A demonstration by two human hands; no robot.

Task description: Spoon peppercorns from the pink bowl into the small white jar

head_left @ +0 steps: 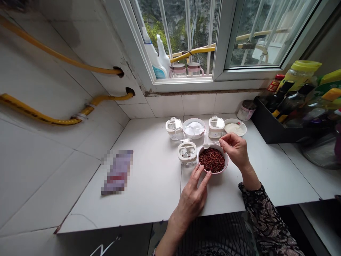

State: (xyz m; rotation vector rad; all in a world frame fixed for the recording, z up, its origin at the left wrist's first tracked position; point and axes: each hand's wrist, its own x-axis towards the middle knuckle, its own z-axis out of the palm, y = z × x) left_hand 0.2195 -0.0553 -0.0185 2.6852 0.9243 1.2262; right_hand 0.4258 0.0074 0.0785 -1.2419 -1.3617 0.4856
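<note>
Steadying the small pink bowl [213, 160] of dark red peppercorns on the white counter [149, 185], my left hand [192, 199] lies open, fingertips just touching the near rim, nothing gripped; my right hand [236, 150] is pinched closed on the handle of a small white spoon [210, 144] held over the far rim, its scoop pointing toward the clear lidded jar [187, 153] just beside the bowl. I judge the bowl light and hard, likely ceramic, so it would slide easily and chip if knocked; the rim or outer wall is the place to hold. The peppercorns look dry and loose, apt to roll off. Behind stand more jars [216, 127] and a white dish [235, 127]
</note>
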